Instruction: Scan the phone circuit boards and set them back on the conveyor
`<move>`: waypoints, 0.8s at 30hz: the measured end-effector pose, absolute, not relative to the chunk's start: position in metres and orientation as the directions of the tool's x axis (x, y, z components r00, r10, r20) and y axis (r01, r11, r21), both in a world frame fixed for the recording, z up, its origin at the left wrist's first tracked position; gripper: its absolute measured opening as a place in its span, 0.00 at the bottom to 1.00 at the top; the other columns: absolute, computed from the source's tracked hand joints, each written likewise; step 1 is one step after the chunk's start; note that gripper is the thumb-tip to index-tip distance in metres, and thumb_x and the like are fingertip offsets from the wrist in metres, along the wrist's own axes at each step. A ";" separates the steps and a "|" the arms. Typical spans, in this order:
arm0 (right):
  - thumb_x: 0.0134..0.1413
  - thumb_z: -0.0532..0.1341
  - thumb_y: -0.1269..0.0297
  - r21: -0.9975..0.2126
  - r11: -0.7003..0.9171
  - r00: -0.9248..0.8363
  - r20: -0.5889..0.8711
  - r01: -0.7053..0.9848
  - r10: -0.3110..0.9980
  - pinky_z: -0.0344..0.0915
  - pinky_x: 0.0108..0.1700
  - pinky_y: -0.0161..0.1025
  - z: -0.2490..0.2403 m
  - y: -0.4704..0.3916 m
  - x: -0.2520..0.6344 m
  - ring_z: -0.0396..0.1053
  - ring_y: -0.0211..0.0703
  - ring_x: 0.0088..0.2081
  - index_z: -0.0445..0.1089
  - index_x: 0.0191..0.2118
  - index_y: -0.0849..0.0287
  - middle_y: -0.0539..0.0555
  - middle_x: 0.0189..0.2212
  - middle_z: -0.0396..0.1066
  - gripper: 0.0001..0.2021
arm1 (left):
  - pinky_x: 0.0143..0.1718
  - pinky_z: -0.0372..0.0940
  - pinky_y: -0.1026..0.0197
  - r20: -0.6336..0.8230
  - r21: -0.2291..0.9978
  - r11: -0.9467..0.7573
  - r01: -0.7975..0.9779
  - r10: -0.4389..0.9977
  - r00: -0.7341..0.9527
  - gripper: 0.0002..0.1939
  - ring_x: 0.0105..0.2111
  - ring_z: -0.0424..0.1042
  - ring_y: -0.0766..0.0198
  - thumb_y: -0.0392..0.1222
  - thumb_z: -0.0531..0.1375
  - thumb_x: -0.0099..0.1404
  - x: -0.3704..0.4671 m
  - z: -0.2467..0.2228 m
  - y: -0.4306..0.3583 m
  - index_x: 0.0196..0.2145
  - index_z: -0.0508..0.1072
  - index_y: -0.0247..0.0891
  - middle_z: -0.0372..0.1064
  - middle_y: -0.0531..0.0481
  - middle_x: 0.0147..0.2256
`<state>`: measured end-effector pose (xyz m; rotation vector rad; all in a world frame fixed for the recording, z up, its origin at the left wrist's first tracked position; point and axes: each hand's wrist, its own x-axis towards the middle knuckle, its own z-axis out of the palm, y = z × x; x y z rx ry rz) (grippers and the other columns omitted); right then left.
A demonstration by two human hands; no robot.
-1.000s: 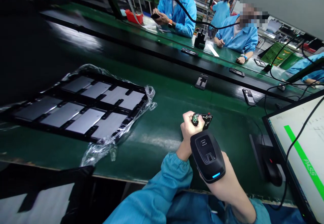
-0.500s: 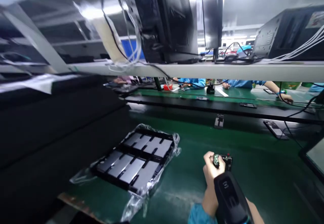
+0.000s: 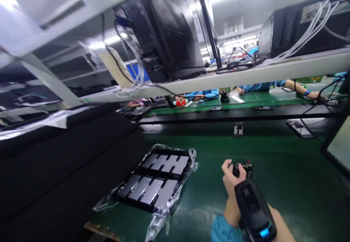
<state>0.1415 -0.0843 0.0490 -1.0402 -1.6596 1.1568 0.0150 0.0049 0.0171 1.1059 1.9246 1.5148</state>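
A small dark part is pinched between the thumb and curled fingers of the left hand, just beside a flat, oblong phone frame, over a smooth green tabletop. The right hand is hidden by a rounded, black device with a glowing blue light; how its fingers are set cannot be told. At the left, flat, grey rectangular pieces are held in a black tray, edged by crumpled, clear film
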 end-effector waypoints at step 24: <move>0.41 0.70 0.61 -0.845 -0.458 -0.453 -0.307 -0.276 0.837 0.57 0.64 0.53 -0.009 0.016 0.167 0.64 0.62 0.60 0.79 0.32 0.61 0.63 0.52 0.74 0.11 | 0.54 0.62 0.52 0.230 0.583 0.381 0.717 0.770 -0.596 0.07 0.46 0.69 0.54 0.35 0.57 0.61 -0.213 0.009 -0.013 0.38 0.72 0.35 0.71 0.42 0.40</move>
